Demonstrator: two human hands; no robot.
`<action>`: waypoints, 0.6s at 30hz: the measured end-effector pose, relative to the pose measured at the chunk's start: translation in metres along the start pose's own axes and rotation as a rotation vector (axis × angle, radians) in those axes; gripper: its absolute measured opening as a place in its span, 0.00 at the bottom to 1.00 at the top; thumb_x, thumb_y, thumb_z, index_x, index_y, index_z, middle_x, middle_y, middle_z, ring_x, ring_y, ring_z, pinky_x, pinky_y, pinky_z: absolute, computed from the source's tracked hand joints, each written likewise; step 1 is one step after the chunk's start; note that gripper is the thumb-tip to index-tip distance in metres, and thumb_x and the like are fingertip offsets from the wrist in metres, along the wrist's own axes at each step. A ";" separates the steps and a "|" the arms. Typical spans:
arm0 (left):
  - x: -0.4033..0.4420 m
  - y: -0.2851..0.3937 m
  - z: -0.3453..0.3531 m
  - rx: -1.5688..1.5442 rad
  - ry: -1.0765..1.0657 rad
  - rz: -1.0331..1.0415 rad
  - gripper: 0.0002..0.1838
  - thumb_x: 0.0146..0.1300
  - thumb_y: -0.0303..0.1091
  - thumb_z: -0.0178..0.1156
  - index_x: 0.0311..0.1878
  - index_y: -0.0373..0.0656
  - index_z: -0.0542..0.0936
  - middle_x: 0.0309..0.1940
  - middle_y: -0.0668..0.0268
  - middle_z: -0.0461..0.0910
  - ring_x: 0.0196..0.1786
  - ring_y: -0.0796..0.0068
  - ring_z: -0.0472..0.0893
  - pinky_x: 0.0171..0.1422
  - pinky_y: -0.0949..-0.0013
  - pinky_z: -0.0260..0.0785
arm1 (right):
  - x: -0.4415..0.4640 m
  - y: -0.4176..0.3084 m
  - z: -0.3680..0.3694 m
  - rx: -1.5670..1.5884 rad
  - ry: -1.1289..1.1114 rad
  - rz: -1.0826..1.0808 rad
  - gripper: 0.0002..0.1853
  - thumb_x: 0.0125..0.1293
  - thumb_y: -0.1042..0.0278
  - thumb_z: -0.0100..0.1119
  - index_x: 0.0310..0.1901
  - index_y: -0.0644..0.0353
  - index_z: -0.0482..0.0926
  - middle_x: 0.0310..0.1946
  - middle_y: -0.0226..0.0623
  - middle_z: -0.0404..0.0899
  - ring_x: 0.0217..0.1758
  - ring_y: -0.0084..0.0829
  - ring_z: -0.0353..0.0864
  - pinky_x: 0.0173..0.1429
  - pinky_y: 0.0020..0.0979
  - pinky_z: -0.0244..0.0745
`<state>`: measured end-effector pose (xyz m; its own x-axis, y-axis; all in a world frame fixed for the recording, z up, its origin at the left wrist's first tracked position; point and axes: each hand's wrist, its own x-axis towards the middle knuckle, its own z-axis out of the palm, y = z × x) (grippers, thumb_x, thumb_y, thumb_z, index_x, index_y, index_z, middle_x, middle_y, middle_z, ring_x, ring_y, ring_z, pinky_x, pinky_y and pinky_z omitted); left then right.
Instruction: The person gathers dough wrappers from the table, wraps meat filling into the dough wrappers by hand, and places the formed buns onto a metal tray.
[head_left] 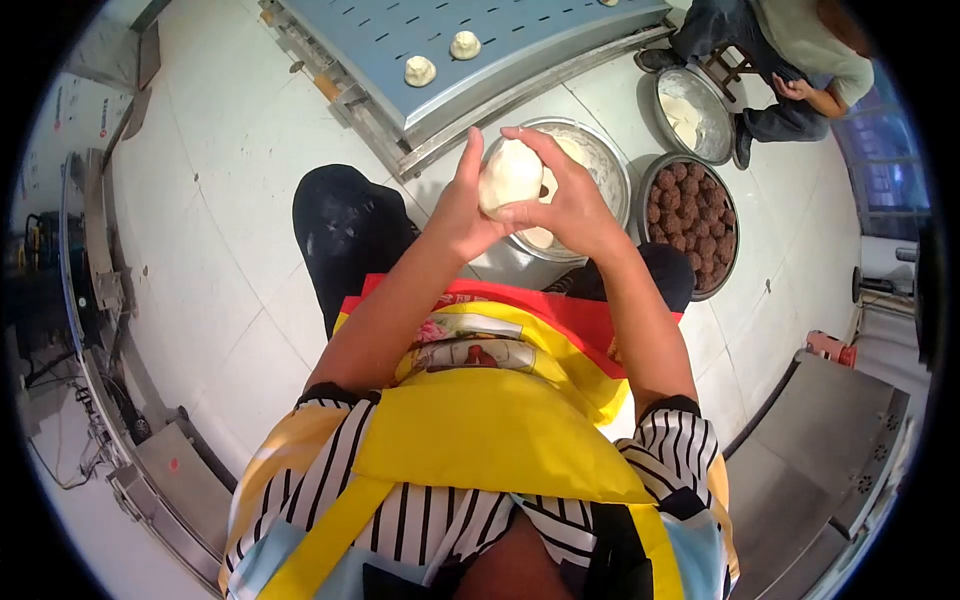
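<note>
A pale, rounded lump of dough point(511, 178) is held up between both hands, over the near left part of a metal bowl point(622, 190). My left hand point(464, 208) supports it from the left and below, its thumb or a finger pointing up beside it. Around its right side curves my right hand point(572, 200), with fingertips at the top and the thumb across the lower front. A dark spot shows at the dough's right edge. Flat pale dough pieces point(538, 237) lie in the bowl, partly hidden by my hands.
A blue-grey slotted table point(400, 60) carries dough mounds point(420, 71). To the right stand a tub of dark brown balls point(690, 215) and a bowl of pale dough point(683, 120). Another person point(800, 70) sits at the upper right. My knees flank the bowl.
</note>
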<state>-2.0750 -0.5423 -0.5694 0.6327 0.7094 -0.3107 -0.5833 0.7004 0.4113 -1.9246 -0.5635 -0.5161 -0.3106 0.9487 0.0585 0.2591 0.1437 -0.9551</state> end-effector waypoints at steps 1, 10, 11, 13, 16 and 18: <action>0.000 -0.001 0.006 -0.012 0.038 0.023 0.35 0.64 0.68 0.38 0.54 0.45 0.71 0.43 0.63 0.78 0.44 0.70 0.80 0.44 0.64 0.75 | 0.000 0.004 0.002 -0.087 0.038 -0.043 0.40 0.43 0.66 0.72 0.62 0.56 0.66 0.59 0.42 0.68 0.63 0.35 0.67 0.66 0.33 0.60; 0.002 -0.002 0.008 -0.020 0.181 0.037 0.35 0.65 0.67 0.38 0.54 0.42 0.70 0.45 0.63 0.77 0.47 0.69 0.80 0.41 0.67 0.75 | 0.004 -0.015 -0.006 -0.818 -0.084 -0.245 0.29 0.43 0.62 0.70 0.50 0.55 0.72 0.41 0.37 0.74 0.45 0.44 0.76 0.44 0.38 0.74; 0.009 -0.003 -0.002 -0.027 0.164 0.043 0.35 0.65 0.67 0.39 0.55 0.42 0.70 0.46 0.63 0.77 0.48 0.68 0.79 0.44 0.66 0.75 | 0.007 -0.026 -0.004 -0.828 -0.125 -0.147 0.24 0.46 0.63 0.69 0.45 0.56 0.71 0.40 0.38 0.75 0.44 0.44 0.77 0.43 0.40 0.74; 0.025 -0.006 -0.016 -0.073 0.164 0.057 0.35 0.64 0.66 0.41 0.56 0.42 0.69 0.48 0.62 0.75 0.50 0.66 0.78 0.48 0.64 0.73 | 0.019 -0.021 -0.008 -0.780 -0.156 -0.055 0.25 0.46 0.63 0.69 0.47 0.55 0.71 0.41 0.40 0.75 0.45 0.45 0.77 0.43 0.41 0.74; 0.053 0.002 -0.014 -0.121 0.162 0.083 0.35 0.64 0.65 0.43 0.58 0.41 0.67 0.50 0.61 0.74 0.53 0.65 0.76 0.55 0.62 0.70 | 0.043 -0.005 -0.019 -0.680 -0.154 -0.055 0.27 0.46 0.65 0.69 0.50 0.56 0.73 0.42 0.45 0.76 0.45 0.47 0.77 0.47 0.41 0.74; 0.070 0.013 -0.013 -0.090 0.131 0.092 0.36 0.64 0.64 0.45 0.60 0.40 0.65 0.51 0.60 0.74 0.56 0.64 0.75 0.59 0.61 0.68 | 0.064 0.008 -0.032 -0.640 -0.163 -0.147 0.28 0.45 0.66 0.70 0.51 0.56 0.74 0.44 0.47 0.76 0.45 0.49 0.77 0.48 0.41 0.74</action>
<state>-2.0447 -0.4828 -0.5969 0.5058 0.7711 -0.3868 -0.6826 0.6319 0.3671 -1.9128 -0.4927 -0.5111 -0.5048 0.8593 0.0819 0.6790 0.4539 -0.5771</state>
